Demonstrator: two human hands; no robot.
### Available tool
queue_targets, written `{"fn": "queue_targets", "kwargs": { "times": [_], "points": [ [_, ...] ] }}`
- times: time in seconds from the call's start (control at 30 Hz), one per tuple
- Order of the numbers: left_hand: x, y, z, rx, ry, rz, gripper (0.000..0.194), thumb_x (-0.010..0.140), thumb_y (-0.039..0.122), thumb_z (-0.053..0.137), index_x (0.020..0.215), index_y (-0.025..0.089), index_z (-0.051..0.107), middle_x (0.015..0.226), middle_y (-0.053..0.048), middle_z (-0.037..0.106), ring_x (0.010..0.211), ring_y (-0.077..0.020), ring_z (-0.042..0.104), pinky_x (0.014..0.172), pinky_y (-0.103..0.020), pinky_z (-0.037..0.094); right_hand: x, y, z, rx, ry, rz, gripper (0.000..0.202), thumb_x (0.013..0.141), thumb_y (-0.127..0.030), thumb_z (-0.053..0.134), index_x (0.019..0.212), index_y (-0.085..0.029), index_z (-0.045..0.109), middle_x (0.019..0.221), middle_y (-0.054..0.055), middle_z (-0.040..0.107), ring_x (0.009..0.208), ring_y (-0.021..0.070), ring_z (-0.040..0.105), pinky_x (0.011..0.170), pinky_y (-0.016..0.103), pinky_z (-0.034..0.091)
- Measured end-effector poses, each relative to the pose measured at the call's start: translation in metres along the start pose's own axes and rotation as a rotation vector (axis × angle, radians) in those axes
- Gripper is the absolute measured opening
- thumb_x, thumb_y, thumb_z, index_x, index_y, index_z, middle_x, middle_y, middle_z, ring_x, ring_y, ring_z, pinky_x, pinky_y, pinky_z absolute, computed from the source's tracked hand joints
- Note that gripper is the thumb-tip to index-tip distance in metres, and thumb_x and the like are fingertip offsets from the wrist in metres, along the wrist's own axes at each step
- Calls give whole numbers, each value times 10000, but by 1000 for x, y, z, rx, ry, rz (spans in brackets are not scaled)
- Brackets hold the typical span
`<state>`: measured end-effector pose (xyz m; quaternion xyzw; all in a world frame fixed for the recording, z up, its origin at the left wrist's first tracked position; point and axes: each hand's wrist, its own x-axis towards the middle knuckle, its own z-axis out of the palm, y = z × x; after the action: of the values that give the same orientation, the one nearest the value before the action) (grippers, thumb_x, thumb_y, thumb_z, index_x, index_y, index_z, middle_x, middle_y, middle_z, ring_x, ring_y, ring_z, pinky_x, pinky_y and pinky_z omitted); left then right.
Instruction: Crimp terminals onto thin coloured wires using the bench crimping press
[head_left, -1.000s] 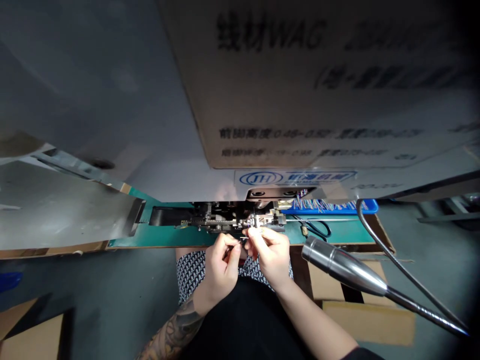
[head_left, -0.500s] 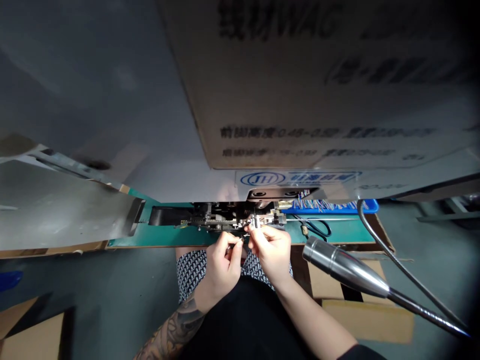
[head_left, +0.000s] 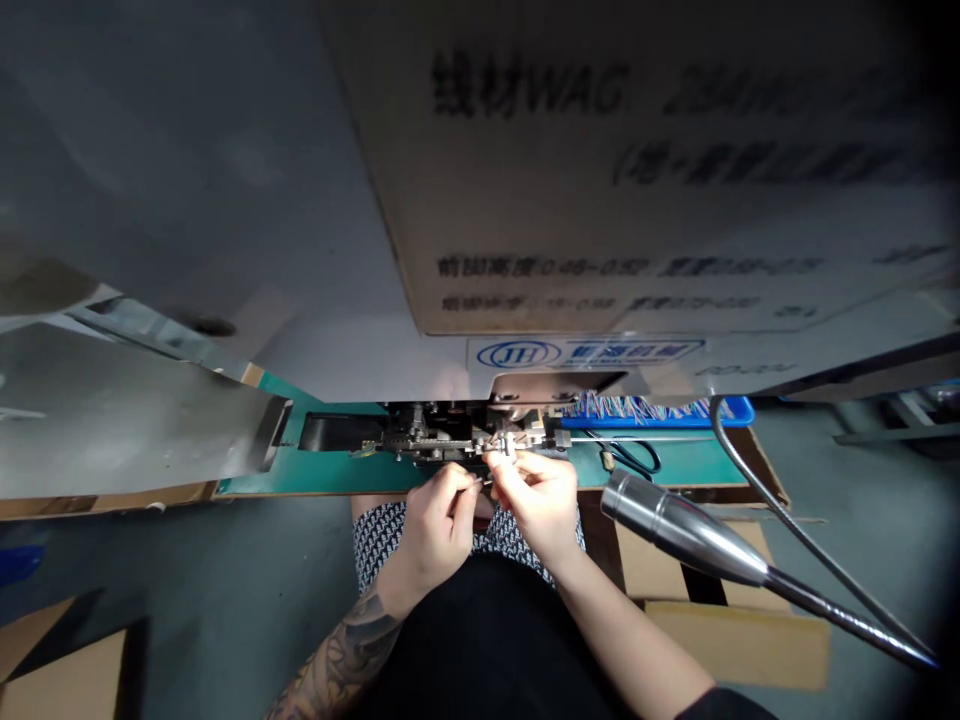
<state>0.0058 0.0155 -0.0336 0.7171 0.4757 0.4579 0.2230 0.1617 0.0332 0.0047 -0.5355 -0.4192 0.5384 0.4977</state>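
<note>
My left hand [head_left: 437, 530] is closed in a pinch just in front of the bench edge. Something tiny and pale shows at its fingertips, too small to name. Close beside it, my right hand [head_left: 541, 505] is also pinched, its fingertips up against the metal working parts [head_left: 510, 443] of the machine. What the right fingers hold is hidden among those parts. The grey machine housing [head_left: 360, 370], with a printed label, hangs over both hands. Behind and to the right, a blue tray [head_left: 652, 420] holds many thin wires.
A metal gooseneck lamp [head_left: 682, 530] juts in close to the right of my right hand. Dark-handled scissors [head_left: 637, 458] lie on the green bench top [head_left: 697, 465]. A sheet-metal guard [head_left: 135, 430] stands at left. Cardboard [head_left: 735, 640] lies on the floor.
Both hands have shifted slightly left in view and stay pinched. The fingertips of my right hand remain by the machine parts. The camera view has moved a little.
</note>
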Motion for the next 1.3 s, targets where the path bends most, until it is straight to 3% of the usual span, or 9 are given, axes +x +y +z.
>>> {"fn": "queue_targets", "kwargs": {
  "times": [0.23,0.37,0.53,0.7,0.83,0.93,1.1,1.2,1.3],
  "points": [
    [2,3,-11,-267,-125,-147,95,1053,159,609,973,201,638,868,-24,718,734,-139,709,681,-225,541,-3,0,-4,152,-76,133,297,971,-474,783,882,-195,839,580,-6,677,440,123,525,427,247,451],
    [-2,3,-10,-322,-130,-269,103,1066,219,614,972,194,647,861,-29,714,676,-136,675,630,-241,510,-3,3,-3,166,-54,128,292,966,-471,795,871,-201,851,597,3,701,455,127,562,437,243,495],
    [1,7,-11,-389,-184,-327,151,1057,260,625,924,191,638,773,-10,693,633,-129,637,605,-237,487,-4,9,-6,40,-55,-89,266,976,-425,785,870,-201,879,582,3,702,449,126,579,458,240,529],
    [2,11,-12,-774,-247,-677,272,1005,404,675,864,199,563,652,17,605,530,-104,465,515,-223,350,-7,14,-14,30,-62,-147,209,1015,-361,738,965,-225,888,631,8,754,448,147,627,415,248,514],
    [0,11,-13,-985,-303,-898,314,936,446,728,884,208,530,595,46,540,487,-78,274,475,-219,174,-9,10,-26,-330,-65,-544,166,980,-182,741,1058,-229,880,785,46,823,559,184,695,584,332,616],
    [-3,10,-13,-953,-270,-836,331,966,449,723,875,210,514,614,50,523,518,-87,322,498,-221,209,-9,8,-30,-514,-68,-738,195,948,-105,754,1086,-210,845,806,50,821,608,189,710,642,338,618],
    [-9,13,-1,-848,-131,-654,280,1059,409,650,911,213,515,675,60,499,562,-94,413,546,-218,330,-9,8,-15,-458,120,-747,152,932,-66,731,935,-203,796,788,37,814,602,173,711,612,306,588],
    [-11,15,9,-676,-7,-498,229,1083,334,616,910,211,530,751,30,566,636,-111,536,603,-228,424,-7,11,-4,-353,232,-607,154,961,-148,735,827,-202,789,681,19,764,522,165,658,531,297,550],
    [-11,16,14,-501,48,-354,200,1088,267,592,902,207,551,778,11,603,682,-125,597,651,-240,475,-6,16,0,-262,222,-372,272,976,-298,758,722,-201,754,545,-7,644,446,153,552,446,292,472]
  ]
}}
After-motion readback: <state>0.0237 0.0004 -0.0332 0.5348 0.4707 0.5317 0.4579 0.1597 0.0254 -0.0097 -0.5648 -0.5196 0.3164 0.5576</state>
